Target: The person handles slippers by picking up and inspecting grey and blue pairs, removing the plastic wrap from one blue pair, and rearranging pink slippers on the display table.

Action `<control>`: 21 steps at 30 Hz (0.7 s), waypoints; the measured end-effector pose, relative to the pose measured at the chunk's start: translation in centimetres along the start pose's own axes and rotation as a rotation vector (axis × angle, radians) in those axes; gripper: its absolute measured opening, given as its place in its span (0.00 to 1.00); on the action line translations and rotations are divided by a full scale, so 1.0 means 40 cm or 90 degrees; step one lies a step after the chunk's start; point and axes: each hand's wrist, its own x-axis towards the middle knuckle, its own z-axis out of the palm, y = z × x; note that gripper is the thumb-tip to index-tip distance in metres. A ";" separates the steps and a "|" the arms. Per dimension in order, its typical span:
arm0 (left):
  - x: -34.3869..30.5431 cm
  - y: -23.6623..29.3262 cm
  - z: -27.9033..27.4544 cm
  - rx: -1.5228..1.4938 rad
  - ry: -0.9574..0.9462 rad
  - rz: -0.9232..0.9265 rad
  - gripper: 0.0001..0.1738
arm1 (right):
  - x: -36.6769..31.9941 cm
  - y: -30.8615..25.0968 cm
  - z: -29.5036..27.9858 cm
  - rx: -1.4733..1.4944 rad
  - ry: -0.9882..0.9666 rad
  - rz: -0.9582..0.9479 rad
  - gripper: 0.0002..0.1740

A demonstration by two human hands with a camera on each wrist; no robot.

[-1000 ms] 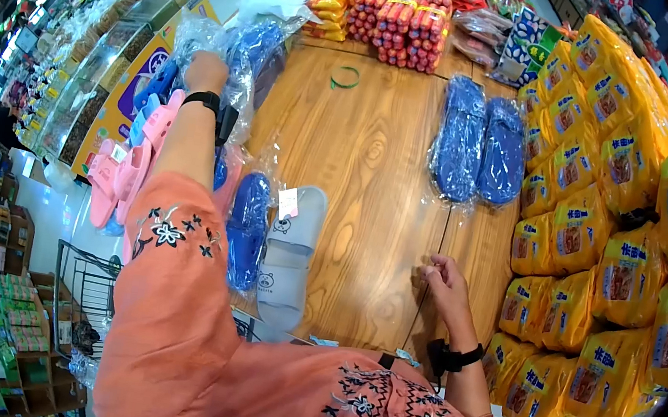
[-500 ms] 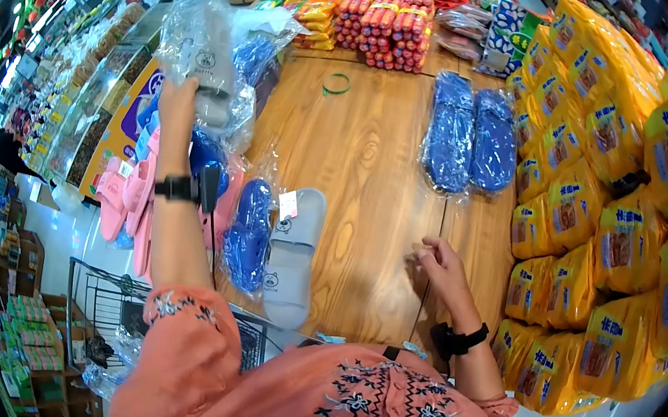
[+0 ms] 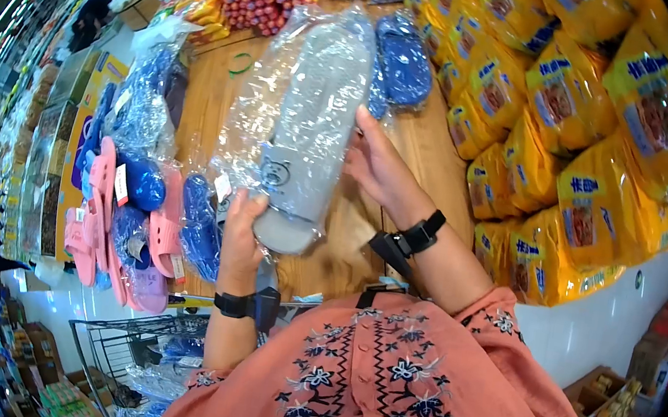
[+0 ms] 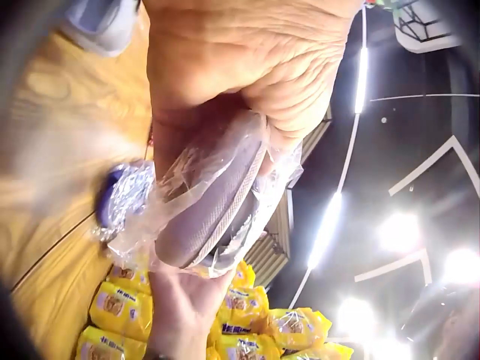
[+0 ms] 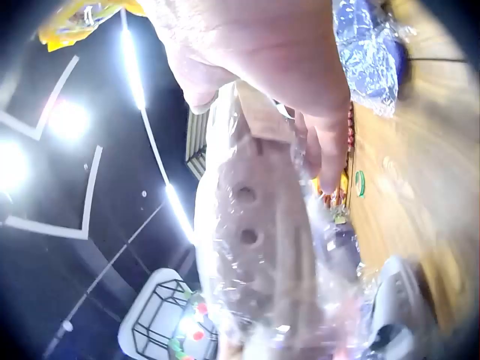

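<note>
Over wooden table (image 3: 211, 102) near edge: left hand (image 3: 244, 230) fingers curled round bagged grey slipper (image 3: 312, 120) heel, right hand (image 3: 378, 168) fingers straight, bracing its side, probably to inspect

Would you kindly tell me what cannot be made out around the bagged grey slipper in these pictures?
Tag print, head view: too small to read.
Table under the slipper, head view: hidden by the bag.
Left hand fingertips, left wrist view: hidden behind the bag.
Slipper's lower end, right wrist view: blurred and cut off by the bottom edge.
</note>
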 end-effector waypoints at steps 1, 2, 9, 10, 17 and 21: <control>-0.012 -0.020 0.013 -0.009 -0.014 -0.020 0.33 | 0.004 0.011 0.004 0.045 0.010 -0.033 0.33; -0.022 -0.037 0.024 -0.018 -0.028 -0.039 0.33 | -0.002 0.022 -0.007 0.058 0.020 -0.041 0.33; 0.017 -0.172 0.029 0.034 0.033 0.101 0.32 | -0.040 0.075 -0.033 0.078 0.068 -0.082 0.32; 0.020 -0.178 0.032 0.027 0.036 0.106 0.33 | -0.046 0.071 -0.029 0.069 0.070 -0.091 0.32; 0.033 -0.206 0.055 0.139 0.072 0.169 0.33 | -0.066 0.059 -0.022 -0.037 0.052 -0.103 0.32; 0.044 -0.221 0.047 0.455 0.010 0.217 0.32 | -0.095 0.044 -0.040 -0.154 0.058 -0.165 0.35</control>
